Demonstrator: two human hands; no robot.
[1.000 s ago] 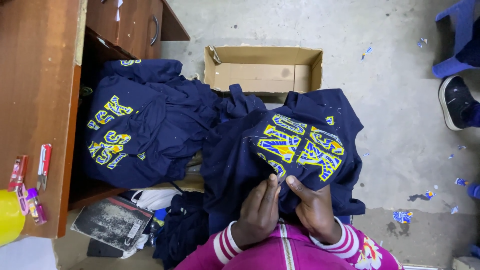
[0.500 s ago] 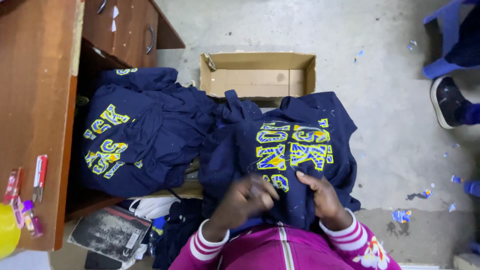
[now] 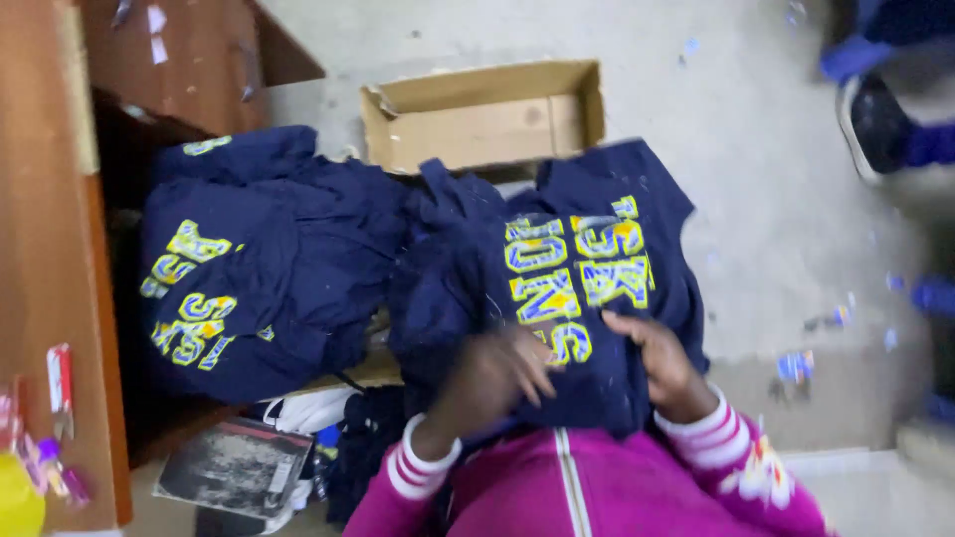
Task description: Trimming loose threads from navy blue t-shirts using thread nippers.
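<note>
A navy blue shirt point(image 3: 597, 199) with yellow and blue block lettering lies spread on my lap. My left hand point(image 3: 487, 383) rests on its lower left part, fingers bent and blurred by motion. On the shirt's lower right edge sits my right hand point(image 3: 662, 363), fingers pressing the fabric beside the lettering. Both my sleeves are magenta with pink and white striped cuffs. I cannot tell whether either hand pinches the cloth or only lies on it.
A pile of similar navy shirts point(image 3: 259, 268) lies to the left, beside a brown wooden desk point(image 3: 50, 249). An open cardboard box point(image 3: 487, 119) stands on the concrete floor behind. A dark booklet point(image 3: 234, 467) lies low left. Another person's shoe point(image 3: 875, 124) is at upper right.
My hands have spread apart on the shirt, the left sliding left and the right staying near the lettering. The shirt has shifted and lies flatter, its print more exposed.
</note>
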